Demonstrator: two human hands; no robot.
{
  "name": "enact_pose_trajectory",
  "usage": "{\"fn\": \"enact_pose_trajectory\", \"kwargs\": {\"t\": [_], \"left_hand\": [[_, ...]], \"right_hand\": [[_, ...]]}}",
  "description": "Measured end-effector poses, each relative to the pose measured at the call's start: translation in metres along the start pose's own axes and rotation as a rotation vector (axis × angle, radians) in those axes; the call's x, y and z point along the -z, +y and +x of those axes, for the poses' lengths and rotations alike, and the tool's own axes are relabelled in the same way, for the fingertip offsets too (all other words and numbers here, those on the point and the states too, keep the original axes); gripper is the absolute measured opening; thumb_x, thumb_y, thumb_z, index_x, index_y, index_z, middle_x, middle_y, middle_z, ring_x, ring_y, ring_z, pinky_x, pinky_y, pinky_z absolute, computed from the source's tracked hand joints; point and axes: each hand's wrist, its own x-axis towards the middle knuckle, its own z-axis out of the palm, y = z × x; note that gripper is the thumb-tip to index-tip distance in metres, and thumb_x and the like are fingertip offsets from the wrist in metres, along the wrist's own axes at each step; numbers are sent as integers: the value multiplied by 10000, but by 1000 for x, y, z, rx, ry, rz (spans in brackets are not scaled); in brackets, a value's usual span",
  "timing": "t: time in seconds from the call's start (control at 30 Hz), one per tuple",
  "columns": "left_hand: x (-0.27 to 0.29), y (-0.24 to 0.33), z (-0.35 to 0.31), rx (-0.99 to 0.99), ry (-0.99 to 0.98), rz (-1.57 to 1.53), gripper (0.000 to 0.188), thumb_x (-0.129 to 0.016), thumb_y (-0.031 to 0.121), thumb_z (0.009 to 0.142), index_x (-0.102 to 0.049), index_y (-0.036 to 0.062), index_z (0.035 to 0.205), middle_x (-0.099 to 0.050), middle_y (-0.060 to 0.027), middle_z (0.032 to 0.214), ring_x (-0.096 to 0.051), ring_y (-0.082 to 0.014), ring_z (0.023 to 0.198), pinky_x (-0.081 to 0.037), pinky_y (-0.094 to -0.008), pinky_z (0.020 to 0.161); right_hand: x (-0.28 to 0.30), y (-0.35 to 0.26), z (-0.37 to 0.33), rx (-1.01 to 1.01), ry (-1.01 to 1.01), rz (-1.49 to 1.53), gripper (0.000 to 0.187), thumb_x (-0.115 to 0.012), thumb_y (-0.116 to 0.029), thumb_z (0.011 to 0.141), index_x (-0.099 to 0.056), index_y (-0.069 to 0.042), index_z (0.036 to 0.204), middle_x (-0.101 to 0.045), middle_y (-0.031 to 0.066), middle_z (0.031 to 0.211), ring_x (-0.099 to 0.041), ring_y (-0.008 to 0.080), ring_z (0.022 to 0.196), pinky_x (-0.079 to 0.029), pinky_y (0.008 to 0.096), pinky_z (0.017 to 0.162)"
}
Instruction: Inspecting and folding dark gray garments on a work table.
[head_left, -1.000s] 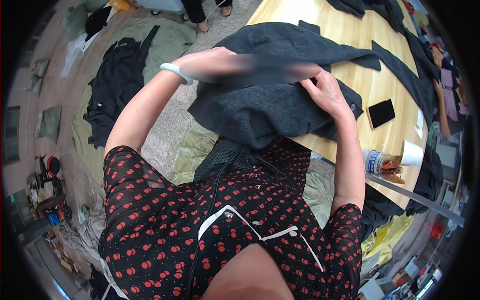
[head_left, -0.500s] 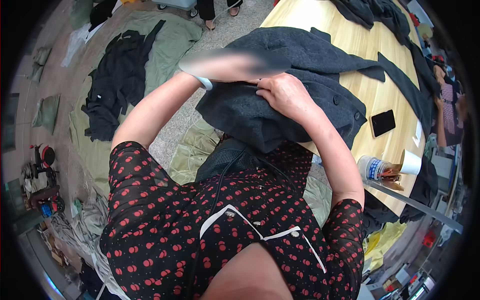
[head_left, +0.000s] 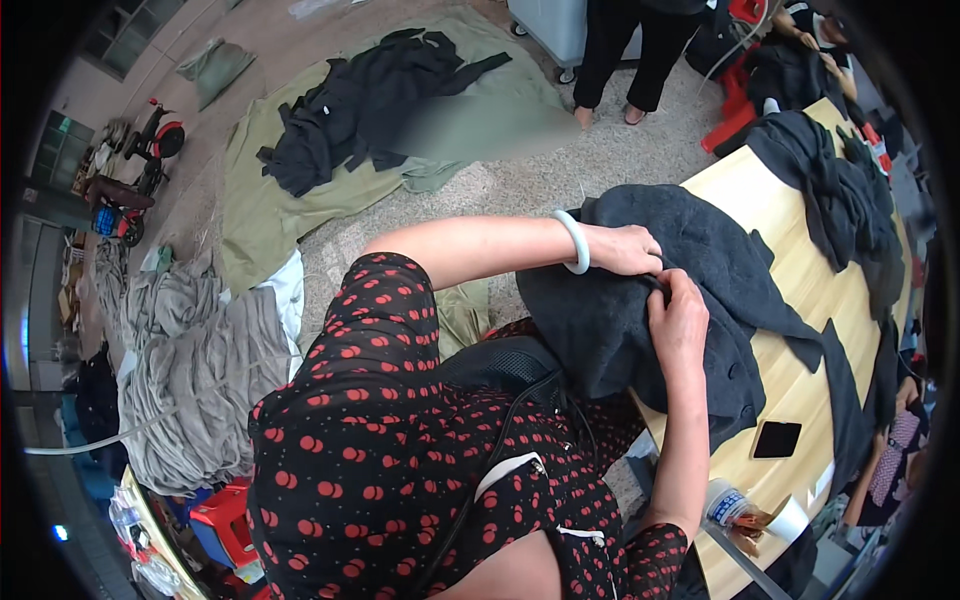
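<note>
A dark grey woollen garment (head_left: 700,300) lies bunched on the near edge of a light wooden table (head_left: 810,290). My left hand (head_left: 625,250), with a pale green bangle on the wrist, pinches a fold of the garment at its top. My right hand (head_left: 678,320) grips the same fold just beside it, fingers curled into the cloth. The two hands almost touch. Part of the garment hangs off the table edge toward my lap.
A black phone (head_left: 775,438) lies on the table near a plastic bottle (head_left: 728,503) and paper cup (head_left: 790,520). More dark garments (head_left: 830,190) lie farther along the table. On the floor, dark clothes (head_left: 370,110) lie on green sheets, grey cloth (head_left: 200,370) is heaped left, and a person (head_left: 630,50) stands beyond.
The view has swung left and down. My hands have come closer together on the garment, and the cloth is now bunched at the table edge rather than spread.
</note>
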Motion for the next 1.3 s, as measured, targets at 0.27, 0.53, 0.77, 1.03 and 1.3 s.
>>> {"fn": "enact_pose_trajectory", "kwargs": {"t": [0.27,0.53,0.77,1.03,1.3], "left_hand": [[-4,3,3,-105,-76,322,354,-494,283,840,-604,-54,840,-621,-262,873,-597,-416,872,-463,-459,788],[-7,-9,2,-69,-110,333,396,-515,301,888,-529,-65,1039,-589,-287,967,-566,-414,958,-437,-452,807],[-10,-4,3,-36,-133,162,299,-491,201,853,-535,-56,1000,-590,-278,947,-566,-415,946,-438,-437,800],[-18,-21,-9,-197,64,194,266,-478,76,830,-527,-38,1065,-588,-208,879,-595,-287,856,-457,-350,770],[-7,12,-6,-158,-95,3,229,-486,78,830,-560,-43,1010,-600,-112,801,-556,-146,765,-451,-300,718]], "right_hand": [[-9,14,-9,15,55,-259,174,-580,-51,803,-590,-7,972,-624,174,867,-603,339,818,-489,420,728],[-25,42,-1,47,54,-177,86,-604,-103,779,-589,-34,828,-619,151,813,-602,327,805,-488,425,714],[-19,47,-13,13,95,-135,121,-623,-147,798,-636,-32,831,-614,128,772,-605,302,784,-494,400,714],[-15,42,-18,8,91,-13,132,-631,-105,778,-665,-26,878,-628,159,796,-612,332,772,-501,415,704],[-2,49,-21,-12,122,226,152,-612,-71,801,-638,-12,939,-657,159,898,-644,313,839,-503,355,738]]}}
